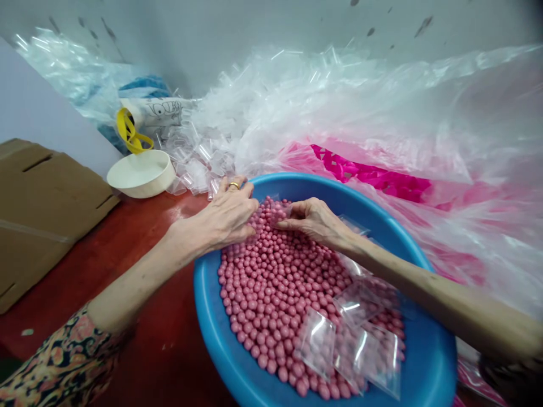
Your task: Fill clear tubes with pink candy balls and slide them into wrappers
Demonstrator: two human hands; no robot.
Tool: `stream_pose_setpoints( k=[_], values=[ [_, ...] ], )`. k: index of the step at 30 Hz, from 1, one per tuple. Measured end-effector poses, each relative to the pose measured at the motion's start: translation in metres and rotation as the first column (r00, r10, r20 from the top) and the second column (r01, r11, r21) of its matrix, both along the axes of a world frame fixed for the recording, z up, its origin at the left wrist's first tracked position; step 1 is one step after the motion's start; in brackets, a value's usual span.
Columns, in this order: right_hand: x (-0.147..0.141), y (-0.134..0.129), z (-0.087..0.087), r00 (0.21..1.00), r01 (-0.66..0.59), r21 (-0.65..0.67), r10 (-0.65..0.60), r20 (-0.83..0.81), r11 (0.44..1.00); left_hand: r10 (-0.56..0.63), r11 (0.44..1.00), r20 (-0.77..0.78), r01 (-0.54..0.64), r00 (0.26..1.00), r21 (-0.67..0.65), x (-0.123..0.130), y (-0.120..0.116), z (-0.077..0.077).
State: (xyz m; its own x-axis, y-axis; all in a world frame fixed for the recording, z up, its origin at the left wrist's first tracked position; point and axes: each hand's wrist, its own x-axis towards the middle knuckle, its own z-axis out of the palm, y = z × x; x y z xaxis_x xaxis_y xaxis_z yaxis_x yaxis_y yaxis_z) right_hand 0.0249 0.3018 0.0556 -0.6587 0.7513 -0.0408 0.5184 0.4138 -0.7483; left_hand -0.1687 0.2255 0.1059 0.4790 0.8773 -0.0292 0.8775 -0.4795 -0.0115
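The person leans over a blue plastic basin [424,362] full of pink balls [271,294]. Right hand [316,221] is over the far side of the basin, thumb and fingers pinched on a small clear bag [280,213] that sits just on top of the pink balls, with pink showing through it. Left hand [216,212], with a gold ring [233,185] on one finger, reaches in over the basin's left rim, fingers curled, fingertips just beside that bag; can't tell if they are gripping it. A patterned sleeve [63,362] covers the upper left arm. More small clear bags [318,343] lie on the balls in the near right of the basin, some overlapping. Left of the basin is a red table [139,237] with a flattened cardboard box [46,215] on it. Behind the basin sit a heap of clear bags [203,164], a white round bowl [142,172] and a yellow strap [129,133]. Behind and right of the basin is a big clear plastic sheet [373,113] with pink on it.
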Motion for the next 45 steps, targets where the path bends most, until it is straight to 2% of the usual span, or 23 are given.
stream_pose_setpoints(
  k=[2,6,9,12,15,17,19,23,27,31,35,41,45],
  values=[
    [-0.004,0.001,-0.002,1.000,-0.028,0.011,0.028,0.001,1.000,0.015,1.000,-0.018,-0.015,1.000,0.009,0.000,0.000,-0.001],
    [-0.007,0.004,-0.006,0.999,-0.052,0.030,0.052,0.004,0.998,0.007,0.991,-0.053,0.000,0.999,0.130,-0.006,-0.001,-0.019],
    [-0.007,0.005,-0.008,0.999,-0.045,0.050,0.045,0.015,0.998,0.043,0.977,-0.081,-0.025,0.996,0.214,-0.010,-0.006,-0.028],
    [-0.007,0.005,-0.007,0.997,-0.057,0.070,0.053,0.050,0.996,0.076,0.974,-0.086,-0.056,0.993,0.221,-0.007,-0.014,-0.024],
    [-0.012,0.006,-0.004,0.992,-0.081,0.083,0.072,0.102,0.993,0.130,0.981,-0.066,-0.119,0.989,0.155,-0.002,-0.020,-0.014],
    [-0.016,0.008,-0.002,0.987,-0.096,0.090,0.083,0.140,0.991,0.153,0.982,-0.037,-0.148,0.987,0.115,-0.001,-0.024,-0.010],
    [-0.019,0.009,-0.001,0.981,-0.093,0.114,0.072,0.179,0.989,0.148,0.979,0.023,-0.150,0.989,0.137,-0.002,-0.030,-0.010],
    [-0.019,0.009,0.000,0.972,-0.023,0.243,-0.035,0.233,0.970,0.140,0.950,0.161,-0.178,0.977,0.258,-0.007,-0.047,-0.015],
    [-0.019,0.004,0.005,0.978,0.003,0.397,-0.085,0.190,0.918,0.135,0.944,0.192,-0.184,0.972,0.272,-0.007,-0.058,-0.016],
    [-0.035,-0.006,0.007,0.992,-0.087,0.512,0.027,0.125,0.855,0.135,0.949,0.195,-0.183,0.971,0.256,-0.007,-0.059,-0.016],
    [-0.052,-0.017,0.005,0.983,-0.183,0.557,0.158,0.093,0.810,0.138,0.949,0.197,-0.186,0.971,0.253,-0.008,-0.058,-0.017],
    [-0.036,-0.002,0.007,0.979,-0.206,0.528,0.170,0.116,0.824,0.200,0.955,0.163,-0.229,0.966,0.188,-0.003,-0.056,-0.013],
    [-0.035,0.013,0.019,0.938,-0.346,0.435,0.297,0.178,0.831,0.276,0.955,0.054,-0.280,0.960,0.101,0.004,-0.052,-0.008]
  ],
)
